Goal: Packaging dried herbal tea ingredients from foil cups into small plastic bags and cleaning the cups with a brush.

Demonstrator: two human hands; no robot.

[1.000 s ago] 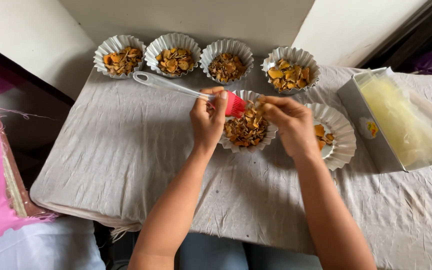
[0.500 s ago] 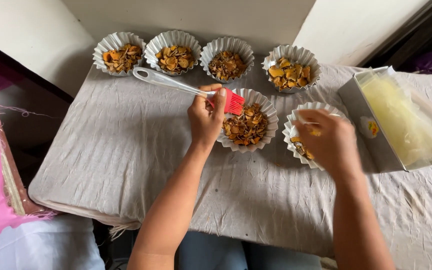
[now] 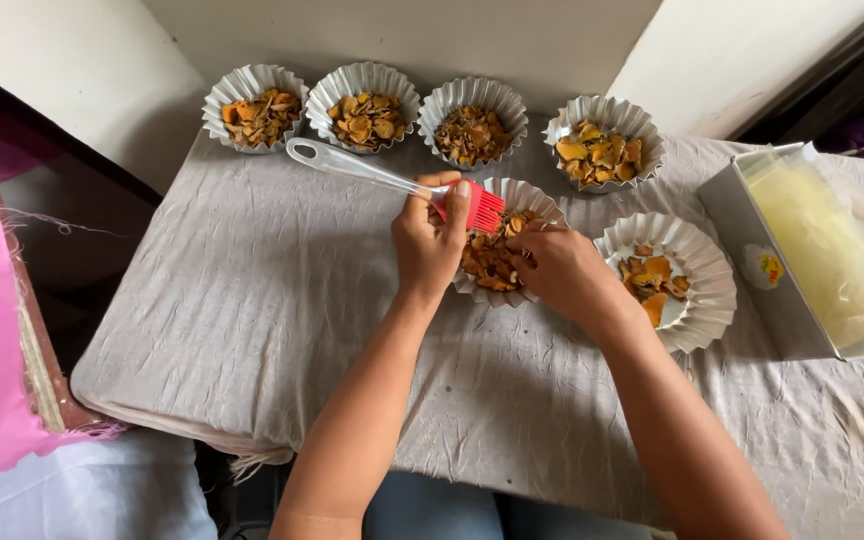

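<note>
Your arms are bare from hand to elbow and beyond, with no sleeves, cuffs or gloves in view. Your left hand (image 3: 430, 245) and right hand (image 3: 560, 272) carry no rings, watch or bracelets that show. Your fingernails are short and unpainted. Below your forearms, a patch of blue-grey clothing covers your lap.

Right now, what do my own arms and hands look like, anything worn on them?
Both forearms are bare from the bottom edge of the picture up to the hands: no sleeves, gloves, watch or wristband show. The left hand and right hand have short nails. Any ring is too small to tell. No markings or bandages are visible on either arm.
</note>
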